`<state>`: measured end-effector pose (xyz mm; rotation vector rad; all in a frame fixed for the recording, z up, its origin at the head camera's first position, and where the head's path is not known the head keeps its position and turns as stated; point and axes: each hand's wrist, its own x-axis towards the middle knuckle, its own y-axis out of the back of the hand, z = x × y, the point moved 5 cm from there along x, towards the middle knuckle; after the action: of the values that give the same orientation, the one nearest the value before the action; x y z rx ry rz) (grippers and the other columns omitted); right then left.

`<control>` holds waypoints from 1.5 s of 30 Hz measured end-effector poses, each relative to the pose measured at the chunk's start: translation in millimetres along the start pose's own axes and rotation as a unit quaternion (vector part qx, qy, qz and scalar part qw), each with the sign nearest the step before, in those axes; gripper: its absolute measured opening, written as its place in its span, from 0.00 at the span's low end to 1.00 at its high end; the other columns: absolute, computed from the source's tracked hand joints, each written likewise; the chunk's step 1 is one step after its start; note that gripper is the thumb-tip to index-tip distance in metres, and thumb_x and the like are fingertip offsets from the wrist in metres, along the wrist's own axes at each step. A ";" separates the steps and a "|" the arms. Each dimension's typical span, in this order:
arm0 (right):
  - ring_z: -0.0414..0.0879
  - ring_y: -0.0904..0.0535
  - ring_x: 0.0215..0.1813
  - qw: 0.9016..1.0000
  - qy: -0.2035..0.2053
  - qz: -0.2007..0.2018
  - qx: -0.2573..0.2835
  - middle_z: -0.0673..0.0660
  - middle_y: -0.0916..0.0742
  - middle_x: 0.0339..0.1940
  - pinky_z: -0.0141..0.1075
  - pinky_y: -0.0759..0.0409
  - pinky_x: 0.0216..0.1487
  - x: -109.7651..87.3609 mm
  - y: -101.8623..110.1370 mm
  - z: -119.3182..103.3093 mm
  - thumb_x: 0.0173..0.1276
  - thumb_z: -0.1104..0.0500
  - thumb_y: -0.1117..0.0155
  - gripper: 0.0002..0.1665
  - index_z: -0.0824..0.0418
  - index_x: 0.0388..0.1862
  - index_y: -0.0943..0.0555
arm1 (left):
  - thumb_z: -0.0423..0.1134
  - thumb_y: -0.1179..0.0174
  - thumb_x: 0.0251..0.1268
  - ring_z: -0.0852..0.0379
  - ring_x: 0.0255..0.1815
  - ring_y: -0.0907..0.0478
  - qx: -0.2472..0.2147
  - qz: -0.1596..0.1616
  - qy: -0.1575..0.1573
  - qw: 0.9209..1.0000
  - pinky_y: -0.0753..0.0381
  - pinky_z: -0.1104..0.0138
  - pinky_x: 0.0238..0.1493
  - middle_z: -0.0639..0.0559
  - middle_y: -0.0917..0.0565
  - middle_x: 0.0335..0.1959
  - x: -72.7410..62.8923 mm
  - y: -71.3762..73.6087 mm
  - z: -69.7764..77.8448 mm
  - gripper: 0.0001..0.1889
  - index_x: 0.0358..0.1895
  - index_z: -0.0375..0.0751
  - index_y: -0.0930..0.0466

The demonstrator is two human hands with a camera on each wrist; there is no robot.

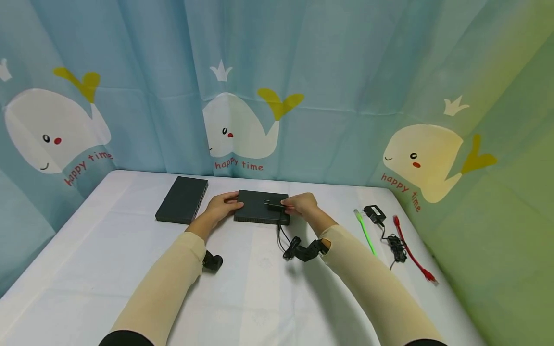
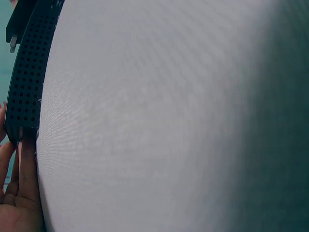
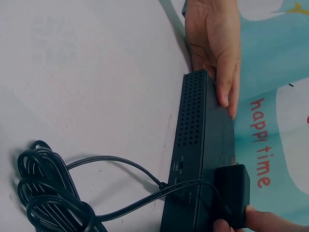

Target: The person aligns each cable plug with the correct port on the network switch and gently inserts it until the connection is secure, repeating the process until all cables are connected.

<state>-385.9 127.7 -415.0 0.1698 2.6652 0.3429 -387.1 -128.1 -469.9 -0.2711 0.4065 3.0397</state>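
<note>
A flat black network switch (image 1: pixel 255 206) lies on the table with its vented, switched side towards me. My left hand (image 1: pixel 222 207) holds its left end, thumb on top and fingers against the end face. Over the right part of the switch, my right hand (image 1: pixel 303 205) pinches a black power adapter (image 3: pixel 239 193) between thumb and fingers, its metal prongs pointing left. A black cord (image 3: pixel 53 188), tied in a bundle, hangs off the front; one strand runs to the adapter and the other reaches the side of the switch.
A second black box (image 1: pixel 182 199) with ports along one side lies to the left. On the right are a green cable (image 1: pixel 365 230), another power adapter (image 1: pixel 374 214) with a bundled cord, and a red network cable (image 1: pixel 409 250). A printed curtain (image 1: pixel 337 96) hangs behind the table.
</note>
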 end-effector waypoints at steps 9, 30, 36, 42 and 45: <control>0.48 0.15 0.43 0.998 0.019 -0.034 0.046 0.70 0.18 0.58 0.37 0.14 0.48 -1.1 -14.6 -0.8 0.60 0.73 0.31 0.24 0.78 0.56 0.22 | 0.38 0.35 0.67 0.46 0.70 0.31 0.001 -0.006 -0.003 1.000 0.26 0.58 0.67 0.41 0.29 0.70 0.8 -0.2 -1.0 0.31 0.73 0.44 0.33; 0.57 0.17 0.56 0.997 0.042 -0.050 0.030 0.68 0.17 0.58 0.37 0.14 0.48 -8.2 -47.9 -9.8 0.62 0.70 0.30 0.19 0.76 0.52 0.19 | 0.34 0.33 0.60 0.48 0.69 0.31 -0.008 -0.015 0.004 1.000 0.25 0.59 0.65 0.44 0.28 0.69 3.5 -1.3 -1.2 0.36 0.73 0.45 0.34; 0.56 0.16 0.54 0.997 0.046 -0.048 0.034 0.69 0.17 0.57 0.37 0.14 0.47 -7.5 -55.6 -10.8 0.62 0.70 0.30 0.18 0.76 0.50 0.18 | 0.33 0.33 0.59 0.47 0.69 0.31 -0.009 -0.019 0.001 1.000 0.25 0.58 0.66 0.43 0.27 0.69 2.2 -2.4 1.0 0.37 0.73 0.44 0.34; 0.54 0.14 0.50 0.997 0.051 -0.050 0.024 0.68 0.16 0.55 0.36 0.13 0.46 -7.3 -62.2 -10.6 0.63 0.69 0.30 0.16 0.75 0.49 0.17 | 0.32 0.33 0.59 0.48 0.68 0.30 -0.012 -0.015 0.001 1.000 0.24 0.59 0.65 0.44 0.27 0.68 1.7 -2.1 0.9 0.37 0.73 0.44 0.34; 0.52 0.14 0.46 0.997 0.049 -0.048 0.019 0.68 0.16 0.53 0.36 0.13 0.45 -6.6 -63.1 -9.8 0.63 0.69 0.30 0.15 0.75 0.48 0.16 | 0.32 0.33 0.59 0.48 0.69 0.30 -0.011 -0.014 0.003 1.000 0.25 0.59 0.65 0.44 0.27 0.68 1.9 -2.3 -0.1 0.37 0.73 0.44 0.34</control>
<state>-388.3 63.9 -420.7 0.0374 2.7670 0.2756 -388.8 -125.9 -470.9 -0.2833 0.3669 3.0181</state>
